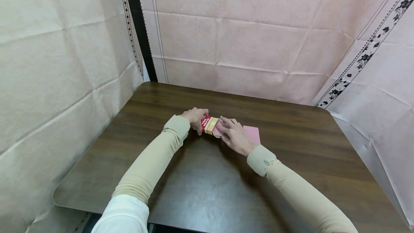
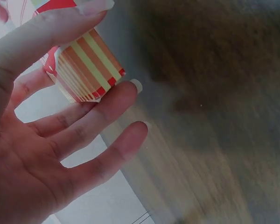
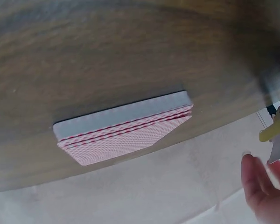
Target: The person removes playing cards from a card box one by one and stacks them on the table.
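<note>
My left hand (image 1: 196,117) grips a red card box with yellow stripes (image 1: 210,125) near the middle of the table. In the left wrist view the thumb lies over the striped box (image 2: 91,63), with fingers beneath it. Pink-patterned playing cards (image 1: 220,127) show at the box's right end, where my right hand (image 1: 237,136) pinches them between thumb and fingers. Beside that hand lies a stack of playing cards (image 1: 253,134), pink backs up, partly hidden by the wrist. The right wrist view shows the stack (image 3: 126,123) slightly uneven in its upper layers.
The brown wooden table (image 1: 200,175) has rounded corners. Pale creased sheets (image 1: 245,39) hang behind it and at both sides, close to the edges. A dark upright strip (image 1: 140,24) stands at the back left.
</note>
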A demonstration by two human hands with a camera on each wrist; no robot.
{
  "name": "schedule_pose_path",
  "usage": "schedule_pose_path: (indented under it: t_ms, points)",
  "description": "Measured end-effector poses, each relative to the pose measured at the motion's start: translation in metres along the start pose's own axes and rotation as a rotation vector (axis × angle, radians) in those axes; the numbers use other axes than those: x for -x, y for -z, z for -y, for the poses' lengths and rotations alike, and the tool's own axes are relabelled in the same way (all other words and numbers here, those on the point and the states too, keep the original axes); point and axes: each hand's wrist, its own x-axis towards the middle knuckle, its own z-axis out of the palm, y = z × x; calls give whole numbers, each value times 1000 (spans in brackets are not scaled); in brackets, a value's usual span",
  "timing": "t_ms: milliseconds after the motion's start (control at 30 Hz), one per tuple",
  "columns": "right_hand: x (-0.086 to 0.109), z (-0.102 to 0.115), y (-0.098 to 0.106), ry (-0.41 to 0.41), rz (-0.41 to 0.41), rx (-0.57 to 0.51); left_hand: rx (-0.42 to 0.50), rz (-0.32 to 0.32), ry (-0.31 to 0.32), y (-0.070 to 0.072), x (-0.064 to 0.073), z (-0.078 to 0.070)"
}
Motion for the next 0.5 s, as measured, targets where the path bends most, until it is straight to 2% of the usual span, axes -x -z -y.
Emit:
schedule_pose_path:
  t_ms: [267,500]
  points:
    - [-2,0,0,-55,-6,-17,2,-23,-2,2,2,-5]
    - [2,-1,5,-104,25,87,10,-50,33,-2,1,-1]
